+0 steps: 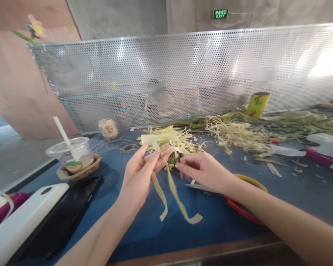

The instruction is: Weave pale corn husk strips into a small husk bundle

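Observation:
My left hand (140, 171) is closed, thumb and fingers pinching several pale, flat plant strips (174, 190) that look like corn husk. Two long ends hang down below the fingers, and shorter pieces stick out above. To its right, my right hand (198, 170) has curled fingers close to the strips. Its fingertips are partly hidden, so what they grip cannot be made out. Just behind both hands lies a bundle of pale yellow-green husks (166, 136) on the blue tabletop (152, 236).
On the left are a lidded cup with a straw (77, 153), a black tray-like object (58, 218) and a twine spool (108, 128). A red and yellow tape roll (245, 216) lies under my right forearm. Behind stand a yellow tube (258, 106), loose husks (233, 133) and a perforated metal screen (177, 62).

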{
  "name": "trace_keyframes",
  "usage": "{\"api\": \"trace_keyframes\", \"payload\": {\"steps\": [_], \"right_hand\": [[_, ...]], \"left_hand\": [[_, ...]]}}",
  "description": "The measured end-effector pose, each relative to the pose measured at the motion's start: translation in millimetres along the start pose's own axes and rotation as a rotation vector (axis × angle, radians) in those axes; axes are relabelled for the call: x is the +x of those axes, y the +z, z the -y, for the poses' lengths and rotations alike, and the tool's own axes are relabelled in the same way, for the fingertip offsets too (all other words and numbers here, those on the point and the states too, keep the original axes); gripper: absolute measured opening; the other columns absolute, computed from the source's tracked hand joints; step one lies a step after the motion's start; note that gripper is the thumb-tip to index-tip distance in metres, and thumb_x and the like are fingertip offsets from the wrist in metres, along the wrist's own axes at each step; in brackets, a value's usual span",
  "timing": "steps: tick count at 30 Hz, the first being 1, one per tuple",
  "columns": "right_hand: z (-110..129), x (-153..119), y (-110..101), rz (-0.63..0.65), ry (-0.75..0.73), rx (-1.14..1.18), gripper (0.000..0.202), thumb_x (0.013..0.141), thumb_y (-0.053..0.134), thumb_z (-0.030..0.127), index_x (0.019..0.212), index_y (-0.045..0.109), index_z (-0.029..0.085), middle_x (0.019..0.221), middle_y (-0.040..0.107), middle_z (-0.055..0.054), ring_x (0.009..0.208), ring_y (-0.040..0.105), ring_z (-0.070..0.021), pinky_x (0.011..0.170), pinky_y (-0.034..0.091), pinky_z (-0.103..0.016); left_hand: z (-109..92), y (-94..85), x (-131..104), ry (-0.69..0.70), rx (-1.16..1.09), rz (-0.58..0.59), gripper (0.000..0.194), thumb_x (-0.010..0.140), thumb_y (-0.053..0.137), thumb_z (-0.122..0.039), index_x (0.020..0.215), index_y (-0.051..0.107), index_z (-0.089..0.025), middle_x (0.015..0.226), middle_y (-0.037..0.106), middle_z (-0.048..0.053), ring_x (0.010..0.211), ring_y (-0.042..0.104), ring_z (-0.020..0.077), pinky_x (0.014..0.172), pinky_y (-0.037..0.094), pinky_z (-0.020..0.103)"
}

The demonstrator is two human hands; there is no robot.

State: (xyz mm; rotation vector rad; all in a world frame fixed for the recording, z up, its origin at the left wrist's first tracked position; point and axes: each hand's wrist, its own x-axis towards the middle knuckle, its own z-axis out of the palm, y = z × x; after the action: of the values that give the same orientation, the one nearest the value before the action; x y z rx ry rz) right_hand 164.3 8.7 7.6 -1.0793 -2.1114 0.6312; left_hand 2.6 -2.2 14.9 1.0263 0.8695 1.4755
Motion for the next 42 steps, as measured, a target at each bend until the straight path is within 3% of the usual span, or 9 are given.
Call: {"api": "trace_keyframes", "payload": {"steps": [4,14,18,23,26,31,35,39,42], "right_hand": [[2.2,-1.7,-0.7,-0.451,-0.521,-0.496,0.012,0.083,0.051,0.021,0.075,0.060,0.018,0.075,0.063,-0.004,0.069,0.055,-0.0137,0.062,0.042,-0.025],[21.3,4.1,-6.2,-0.469,-0.854,-0.944,0.019,0.086,0.047,0.015,0.081,0.064,0.022,0.076,0.066,-0.001,0.069,0.055,-0.0129,0.061,0.038,-0.028],[30.9,7.8,-6.2,-0.545,-0.984,-0.966,0.017,0.084,0.048,0.013,0.081,0.064,0.019,0.072,0.065,0.000,0.062,0.053,-0.0121,0.052,0.036,-0.026],[48.1,19.3,-8.0,-0.419,-0.762,-0.810,0.017,0.085,0.048,0.016,0.075,0.062,0.018,0.075,0.064,0.000,0.065,0.054,-0.0105,0.052,0.035,-0.023],[64.8,34.6,-14.8,-0.237,-0.445,-0.587,0.013,0.083,0.051,0.019,0.076,0.061,0.019,0.072,0.062,0.001,0.061,0.052,-0.0086,0.051,0.033,-0.022],[89.4,66.3,-22.3,-0.135,-0.302,-0.359,0.023,0.081,0.055,0.038,0.069,0.060,0.018,0.069,0.062,0.002,0.057,0.048,-0.0077,0.050,0.034,-0.022],[94.3,66.6,-23.8,0.054,-0.336,-0.464,0.026,0.084,0.051,0.035,0.071,0.063,0.016,0.071,0.063,-0.001,0.059,0.051,-0.0092,0.052,0.038,-0.022],[71.6,34.6,-24.1,-0.334,-0.793,-0.765,0.021,0.086,0.043,0.014,0.088,0.064,0.015,0.087,0.064,-0.006,0.075,0.056,-0.0142,0.061,0.044,-0.026],[42.8,11.6,-15.2,-0.377,-1.066,-0.857,0.014,0.084,0.050,0.015,0.086,0.064,0.019,0.074,0.065,-0.001,0.067,0.056,-0.0124,0.060,0.045,-0.026]], "left_hand": [[-1.3,3.3,-4.5,-0.047,-0.130,0.064,0.070,0.082,0.039,-0.005,0.143,0.003,-0.009,0.089,0.073,0.009,0.094,0.066,0.0188,0.091,0.047,0.036],[-0.8,-8.3,-11.2,-0.159,-0.312,0.314,0.081,0.073,0.047,-0.017,0.143,0.007,-0.013,0.079,0.071,0.001,0.083,0.065,0.0193,0.080,0.048,0.033],[-0.8,-15.6,-11.0,-0.228,-0.448,0.415,0.064,0.067,0.049,-0.016,0.130,0.041,-0.021,0.075,0.068,-0.004,0.074,0.064,0.0146,0.079,0.047,0.029],[-2.0,-10.2,-10.0,-0.160,-0.584,0.563,0.015,0.063,0.051,-0.019,0.072,0.063,-0.021,0.072,0.068,-0.002,0.071,0.063,0.0137,0.075,0.048,0.025],[-1.7,-7.3,-8.0,-0.188,-0.551,0.618,0.015,0.066,0.049,-0.020,0.073,0.062,-0.019,0.076,0.069,0.002,0.075,0.063,0.0165,0.087,0.044,0.032],[3.5,-8.1,-6.0,-0.175,-0.449,0.624,0.040,0.061,0.048,0.007,0.090,0.062,-0.017,0.085,0.071,0.000,0.097,0.062,0.0136,0.104,0.029,0.033],[2.5,-6.9,-7.1,-0.132,-0.344,0.450,0.013,0.071,0.061,-0.003,0.077,0.065,-0.014,0.085,0.072,0.004,0.090,0.064,0.0137,0.096,0.039,0.029],[-3.6,-6.5,-5.1,-0.111,-0.323,0.263,0.014,0.065,0.073,-0.015,0.057,0.063,-0.012,0.056,0.065,-0.001,0.062,0.062,0.0084,0.081,0.047,0.023],[-5.2,-7.7,-3.2,-0.117,-0.301,0.244,0.009,0.064,0.074,-0.017,0.064,0.068,-0.011,0.068,0.070,0.002,0.072,0.065,0.0106,0.079,0.047,0.021]]}}
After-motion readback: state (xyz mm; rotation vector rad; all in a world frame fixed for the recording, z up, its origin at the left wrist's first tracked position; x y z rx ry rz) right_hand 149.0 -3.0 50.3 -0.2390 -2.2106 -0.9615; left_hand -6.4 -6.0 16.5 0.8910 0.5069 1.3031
